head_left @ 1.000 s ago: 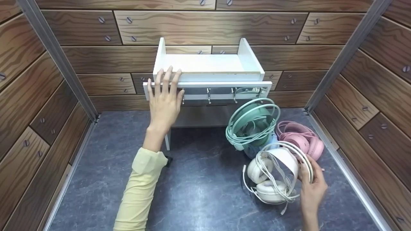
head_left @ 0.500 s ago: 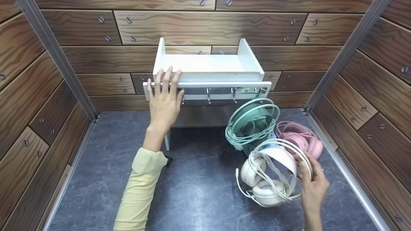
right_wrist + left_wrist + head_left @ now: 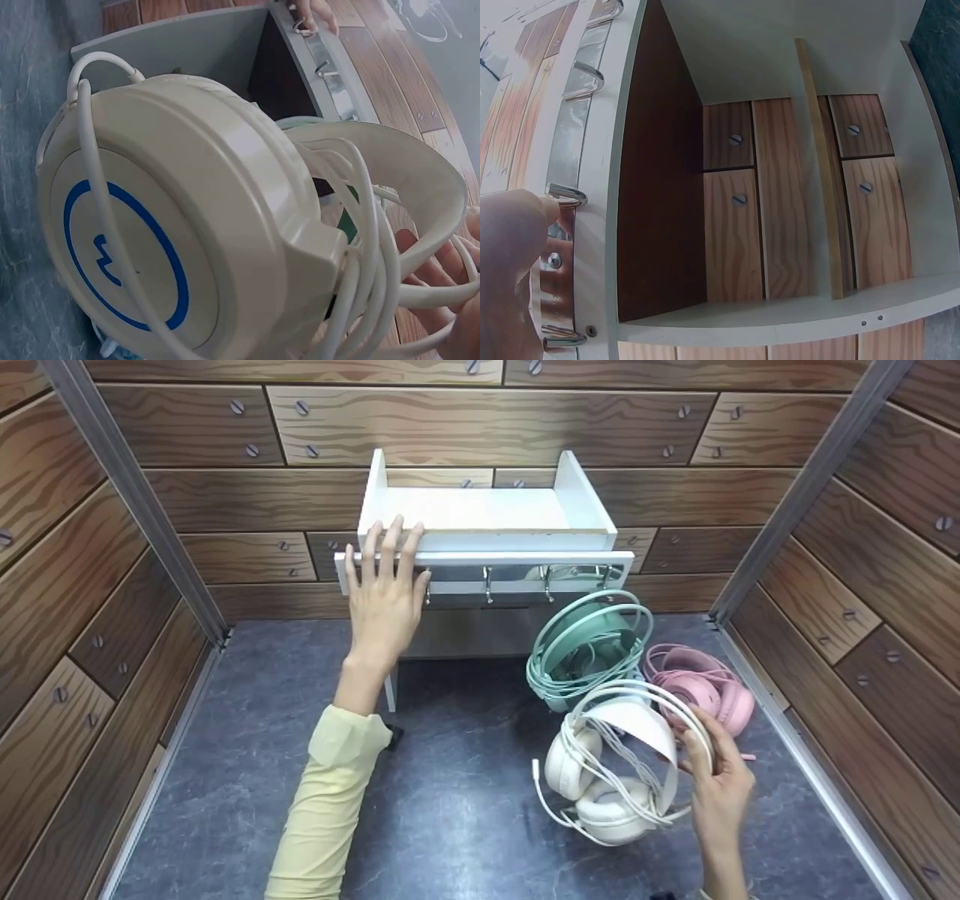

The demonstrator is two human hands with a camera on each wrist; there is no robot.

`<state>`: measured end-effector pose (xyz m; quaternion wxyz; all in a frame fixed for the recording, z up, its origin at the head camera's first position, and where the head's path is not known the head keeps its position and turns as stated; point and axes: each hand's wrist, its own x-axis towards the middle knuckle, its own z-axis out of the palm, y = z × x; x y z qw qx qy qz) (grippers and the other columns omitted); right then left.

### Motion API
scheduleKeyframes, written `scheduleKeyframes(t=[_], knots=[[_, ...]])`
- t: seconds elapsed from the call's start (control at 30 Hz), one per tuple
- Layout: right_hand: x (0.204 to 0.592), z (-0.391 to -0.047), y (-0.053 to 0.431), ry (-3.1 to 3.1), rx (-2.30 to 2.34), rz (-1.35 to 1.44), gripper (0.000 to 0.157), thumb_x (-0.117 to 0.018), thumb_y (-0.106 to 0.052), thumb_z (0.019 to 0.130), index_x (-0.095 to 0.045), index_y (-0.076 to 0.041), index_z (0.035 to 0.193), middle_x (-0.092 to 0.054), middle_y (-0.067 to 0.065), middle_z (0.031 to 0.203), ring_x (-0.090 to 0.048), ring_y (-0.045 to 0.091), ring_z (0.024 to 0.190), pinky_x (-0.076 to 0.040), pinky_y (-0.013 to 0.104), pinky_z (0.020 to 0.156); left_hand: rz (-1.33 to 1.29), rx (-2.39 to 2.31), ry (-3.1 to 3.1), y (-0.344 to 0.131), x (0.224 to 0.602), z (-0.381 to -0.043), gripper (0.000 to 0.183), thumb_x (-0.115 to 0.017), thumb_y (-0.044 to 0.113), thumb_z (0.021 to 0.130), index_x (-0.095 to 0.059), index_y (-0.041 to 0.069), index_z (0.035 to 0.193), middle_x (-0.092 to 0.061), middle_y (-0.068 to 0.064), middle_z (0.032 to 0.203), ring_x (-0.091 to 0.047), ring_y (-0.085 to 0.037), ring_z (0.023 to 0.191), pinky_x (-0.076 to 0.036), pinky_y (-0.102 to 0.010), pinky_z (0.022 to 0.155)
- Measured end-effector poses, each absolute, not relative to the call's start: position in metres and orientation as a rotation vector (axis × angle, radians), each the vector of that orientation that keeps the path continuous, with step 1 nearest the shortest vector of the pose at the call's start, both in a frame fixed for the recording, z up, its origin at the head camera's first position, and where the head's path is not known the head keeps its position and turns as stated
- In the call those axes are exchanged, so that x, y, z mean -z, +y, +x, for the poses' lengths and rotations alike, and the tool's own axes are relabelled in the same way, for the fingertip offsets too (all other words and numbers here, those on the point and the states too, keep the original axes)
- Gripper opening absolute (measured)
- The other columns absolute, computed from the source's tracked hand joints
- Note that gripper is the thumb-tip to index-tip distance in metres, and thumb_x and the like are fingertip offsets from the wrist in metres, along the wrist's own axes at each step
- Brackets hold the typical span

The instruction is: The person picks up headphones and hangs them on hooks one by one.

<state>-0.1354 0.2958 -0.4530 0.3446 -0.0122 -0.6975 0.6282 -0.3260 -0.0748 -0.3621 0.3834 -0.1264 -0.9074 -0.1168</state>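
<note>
My left hand [image 3: 384, 604] rests with extended fingers over the top edge of a white shelf unit [image 3: 487, 540], at the left of its row of metal hooks [image 3: 488, 583]. My right hand [image 3: 720, 780] grips the headband of white headphones [image 3: 615, 810], held above the floor in front. Their cable is looped round them and a microphone boom sticks out to the left. In the right wrist view an ear cup [image 3: 180, 210] with a blue ring fills much of the picture. Green headphones [image 3: 600, 626] are just behind, below the rightmost hooks; whether they hang cannot be told.
Pink headphones [image 3: 694, 690] lie on the dark floor [image 3: 450, 802] at the right. A light-blue item behind the white headphones is mostly hidden. Wood-patterned walls [image 3: 487, 424] enclose three sides. In the left wrist view the unit's divider [image 3: 817, 165] shows.
My right hand has lifted the white headphones and carried them a little to the left. The left hand has stayed on the shelf unit.
</note>
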Motion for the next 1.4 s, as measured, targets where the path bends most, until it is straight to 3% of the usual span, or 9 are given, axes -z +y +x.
scheduleKeyframes(t=[0.13,0.23,0.53,0.77,0.83,1.03,1.2,1.4], knots=[[0.457,-0.141,0.295,-1.826,-1.631,0.012,0.034,-0.054,0.0,0.089,-0.057,-0.001,0.123,-0.062,0.025,0.107,-0.066,0.017,0.092,-0.053,0.024,0.06,-0.324,0.301,-2.321,-0.074,0.362,-0.326,0.056,-0.036,0.041,0.097,-0.013,0.033,0.147,-0.01,0.005,0.153,-0.003,-0.02,0.141,0.002,-0.051,0.111],[0.457,-0.144,0.293,-1.814,-1.658,0.069,0.034,-0.054,0.0,0.089,-0.055,0.001,0.123,-0.062,0.027,0.108,-0.065,0.022,0.095,-0.054,0.024,0.061,-0.327,0.31,-2.323,-0.074,0.361,-0.325,0.056,-0.036,0.041,0.097,-0.013,0.033,0.147,-0.009,0.005,0.153,-0.002,-0.02,0.141,0.002,-0.051,0.111],[0.439,-0.149,0.272,-1.773,-1.7,0.17,0.035,-0.053,0.007,0.088,-0.053,0.008,0.122,-0.065,0.022,0.103,-0.066,0.017,0.088,-0.054,0.023,0.058,-0.328,0.311,-2.317,-0.074,0.361,-0.325,0.056,-0.037,0.041,0.097,-0.014,0.033,0.147,-0.01,0.005,0.153,-0.003,-0.021,0.141,0.001,-0.051,0.111],[0.422,-0.151,0.255,-1.867,-1.673,0.116,0.034,-0.052,0.0,0.09,-0.055,0.002,0.124,-0.069,0.001,0.102,-0.066,0.015,0.089,-0.055,0.026,0.062,-0.331,0.306,-2.321,-0.074,0.361,-0.325,0.056,-0.036,0.041,0.097,-0.013,0.033,0.147,-0.009,0.005,0.153,-0.002,-0.02,0.141,0.003,-0.05,0.112],[0.419,-0.154,0.252,-1.875,-1.677,0.128,0.034,-0.052,-0.001,0.09,-0.055,0.002,0.125,-0.069,0.001,0.102,-0.066,0.016,0.09,-0.055,0.027,0.062,-0.334,0.306,-2.32,-0.074,0.361,-0.325,0.055,-0.034,0.042,0.097,-0.013,0.032,0.147,-0.009,0.005,0.153,-0.002,-0.021,0.141,0.003,-0.051,0.111],[0.415,-0.162,0.245,-1.881,-1.683,0.204,0.034,-0.052,0.0,0.09,-0.054,0.002,0.125,-0.068,0.009,0.103,-0.066,0.017,0.09,-0.055,0.028,0.063,-0.337,0.308,-2.322,-0.075,0.361,-0.325,0.054,-0.03,0.044,0.097,-0.014,0.032,0.147,-0.01,0.004,0.153,-0.002,-0.02,0.141,0.003,-0.05,0.111],[0.409,-0.168,0.24,-1.909,-1.655,0.217,0.033,-0.052,-0.002,0.091,-0.056,0.0,0.124,-0.063,0.024,0.107,-0.065,0.018,0.09,-0.055,0.028,0.062,-0.335,0.308,-2.317,-0.074,0.362,-0.325,0.057,-0.039,0.04,0.096,-0.014,0.032,0.147,-0.01,0.005,0.153,-0.002,-0.021,0.141,0.003,-0.05,0.112],[0.401,-0.177,0.238,-1.924,-1.661,0.244,0.034,-0.052,-0.005,0.092,-0.055,-0.001,0.125,-0.063,0.023,0.108,-0.065,0.02,0.089,-0.055,0.03,0.06,-0.332,0.299,-2.306,-0.074,0.363,-0.325,0.059,-0.042,0.038,0.096,-0.014,0.031,0.147,-0.01,0.004,0.153,-0.003,-0.021,0.141,0.002,-0.05,0.112]])
